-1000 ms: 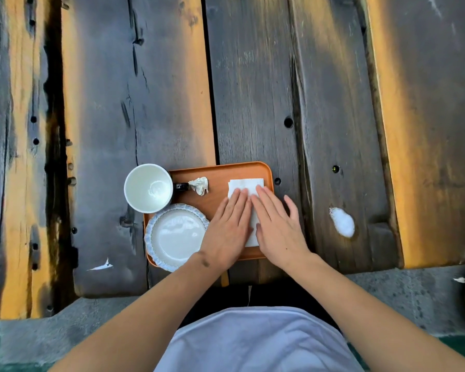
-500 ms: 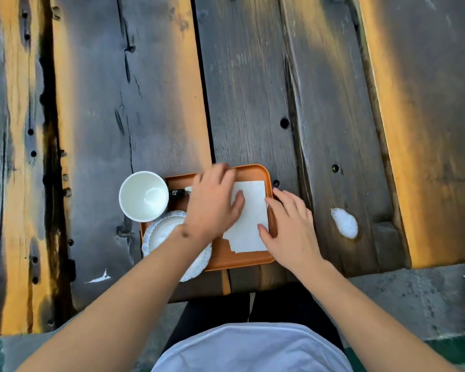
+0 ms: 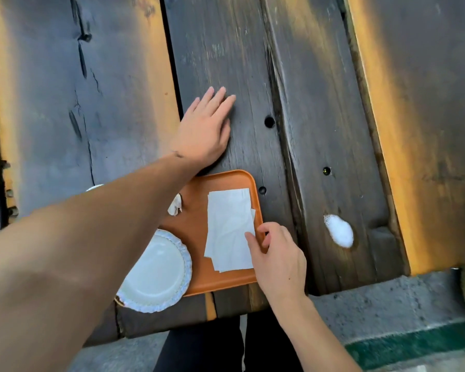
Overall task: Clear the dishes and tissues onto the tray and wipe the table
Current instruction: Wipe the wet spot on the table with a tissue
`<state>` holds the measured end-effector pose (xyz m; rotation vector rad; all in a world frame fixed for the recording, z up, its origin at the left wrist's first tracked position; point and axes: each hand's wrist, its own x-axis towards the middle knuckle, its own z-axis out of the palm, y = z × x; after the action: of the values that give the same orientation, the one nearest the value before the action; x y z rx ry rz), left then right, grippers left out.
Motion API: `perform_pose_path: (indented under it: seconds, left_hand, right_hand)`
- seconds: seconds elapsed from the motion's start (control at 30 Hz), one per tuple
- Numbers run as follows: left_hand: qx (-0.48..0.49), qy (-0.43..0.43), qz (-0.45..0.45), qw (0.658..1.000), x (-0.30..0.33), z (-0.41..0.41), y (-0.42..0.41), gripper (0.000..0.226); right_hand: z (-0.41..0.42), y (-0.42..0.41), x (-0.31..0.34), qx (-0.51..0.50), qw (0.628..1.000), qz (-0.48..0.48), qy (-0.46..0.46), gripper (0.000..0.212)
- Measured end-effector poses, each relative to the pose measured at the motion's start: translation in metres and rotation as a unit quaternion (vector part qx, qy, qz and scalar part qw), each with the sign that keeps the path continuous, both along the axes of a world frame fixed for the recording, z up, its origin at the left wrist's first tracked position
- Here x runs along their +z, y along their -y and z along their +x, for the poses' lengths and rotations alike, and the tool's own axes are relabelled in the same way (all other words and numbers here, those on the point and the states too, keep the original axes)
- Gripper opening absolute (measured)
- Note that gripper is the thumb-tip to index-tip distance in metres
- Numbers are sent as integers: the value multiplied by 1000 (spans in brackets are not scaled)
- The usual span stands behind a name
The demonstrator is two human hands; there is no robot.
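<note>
One orange rectangular plastic tray sits at the near edge of the dark weathered wooden plank table. On it: 1 white round plate w/ a scalloped rim at the near-left corner, overhanging the tray edge; 1 small crumpled white tissue toward the far-left, mostly behind the forearm; 1 flat stack of white paper napkins on the right half, several sheets w/ corners offset, exact no. can't be told. A sliver of 1 white cup rim peeks out left of the tray, the rest hidden by the left arm.

Left hand lies flat on the bare planks just beyond the tray's far edge, fingers straight and close together, palm down, holding nothing. Right hand is at the tray's right rim, fingers loosely curled; thumb presses on the napkin stack's right edge, other fingertips at the rim. Whether they pinch the napkins can't be told.

1 white foamy blob sits on the table right of the tray, well apart from both hands. 3 round holes show in the planks near the tray.
</note>
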<state>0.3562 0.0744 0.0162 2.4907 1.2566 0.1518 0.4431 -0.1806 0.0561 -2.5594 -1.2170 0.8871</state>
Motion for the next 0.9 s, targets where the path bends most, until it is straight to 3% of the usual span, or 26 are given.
perform_pose_path:
  seconds: [0.1, 0.37, 0.5, 0.63, 0.77, 0.83, 0.9]
  left_hand:
    - [-62, -31, 13, 997, -6, 23, -5, 55]
    - [-37, -69, 57, 995, -25, 44, 5, 57]
    - [-37, -63, 61, 996, -22, 44, 6, 58]
    - [-27, -53, 68, 996, -20, 45, 6, 57]
    - [-19, -56, 74, 995, -20, 46, 6, 56]
    - [-17, -54, 80, 995, -20, 47, 7, 56]
    - [-15, -49, 83, 995, -21, 49, 8, 56]
  right_hand:
    - [-3, -7, -2, -3, 1000, 5, 9, 31]
    - [-9, -16, -3, -6, 1000, 14, 26, 18]
    - [-6, -17, 0, -35, 999, -3, -12, 13]
    - [3, -18, 8, -94, 989, 19, -114, 14]
    - [28, -15, 24, -189, 933, 32, -304, 11]
    - [46, -12, 30, -255, 896, 41, -360, 7]
    - [67, -5, 35, -318, 864, 69, -384, 18]
